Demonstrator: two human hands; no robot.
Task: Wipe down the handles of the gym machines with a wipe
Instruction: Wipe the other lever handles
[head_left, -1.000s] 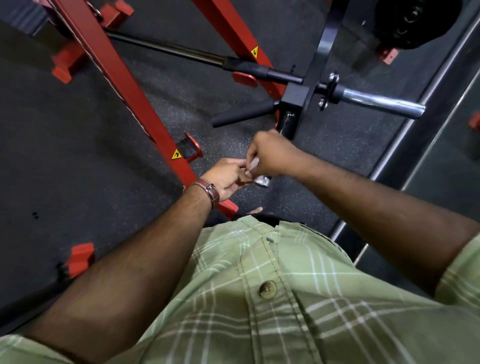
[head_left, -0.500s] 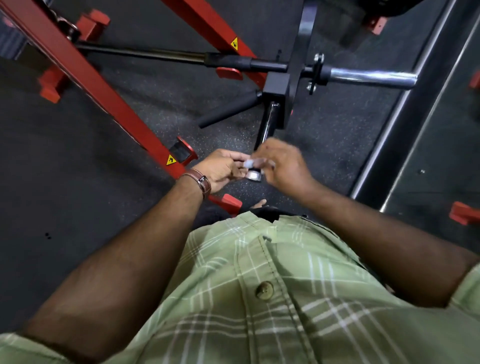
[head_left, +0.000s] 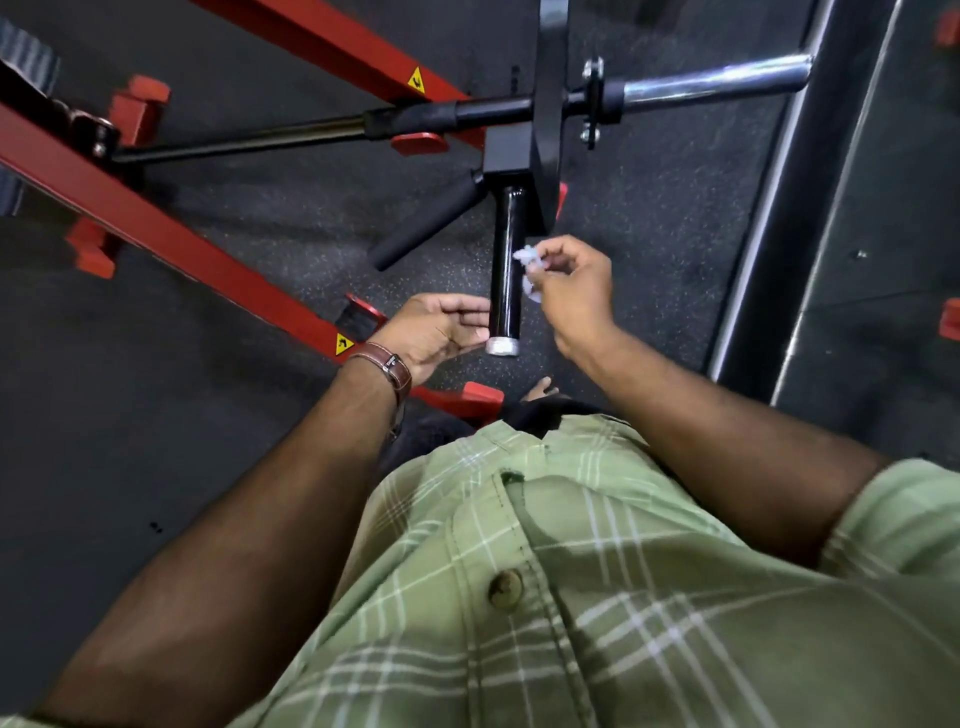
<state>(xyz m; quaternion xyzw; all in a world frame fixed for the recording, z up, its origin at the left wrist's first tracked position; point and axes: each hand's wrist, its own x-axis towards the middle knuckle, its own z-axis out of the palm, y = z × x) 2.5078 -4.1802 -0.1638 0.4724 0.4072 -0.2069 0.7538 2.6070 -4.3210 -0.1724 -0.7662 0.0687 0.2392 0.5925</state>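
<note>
Fingers (head_left: 540, 260) pinch wipe (head_left: 527, 258); handle (head_left: 506, 270) points toward person.

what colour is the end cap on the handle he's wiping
Silver-grey, capping the glossy black handle; the end cap shows in the head view.

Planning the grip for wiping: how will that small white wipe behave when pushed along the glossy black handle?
The wipe looks crumpled and thin, so probably floppy and light. On the shiny handle it may slide easily and bunch.
</note>
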